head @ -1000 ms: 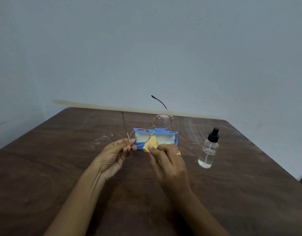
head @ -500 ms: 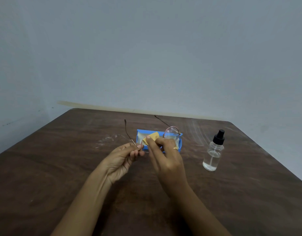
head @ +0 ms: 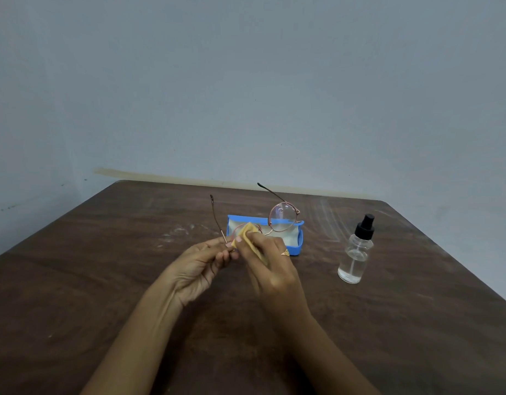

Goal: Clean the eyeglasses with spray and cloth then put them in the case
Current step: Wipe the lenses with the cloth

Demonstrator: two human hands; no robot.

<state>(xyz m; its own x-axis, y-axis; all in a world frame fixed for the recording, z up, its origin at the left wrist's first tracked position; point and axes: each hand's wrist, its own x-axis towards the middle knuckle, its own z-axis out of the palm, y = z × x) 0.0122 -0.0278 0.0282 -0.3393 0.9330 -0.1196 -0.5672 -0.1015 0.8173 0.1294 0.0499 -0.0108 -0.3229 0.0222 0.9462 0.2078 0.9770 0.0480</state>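
My left hand [head: 202, 263] pinches the eyeglasses [head: 280, 220]; my right hand [head: 270, 262] rubs the near lens with the cloth [head: 247, 232]. Next, I'd judge, the far lens.

a single head-worn wide-angle view looks forward and down over a brown table [head: 103, 280]. both forearms enter from the bottom edge. a plain wall [head: 246, 81] fills the upper half.

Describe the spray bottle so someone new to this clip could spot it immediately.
On the dark brown wooden table, look right of the open blue glasses case. The small clear spray bottle stands upright there, alone, the only item with a black pump top.
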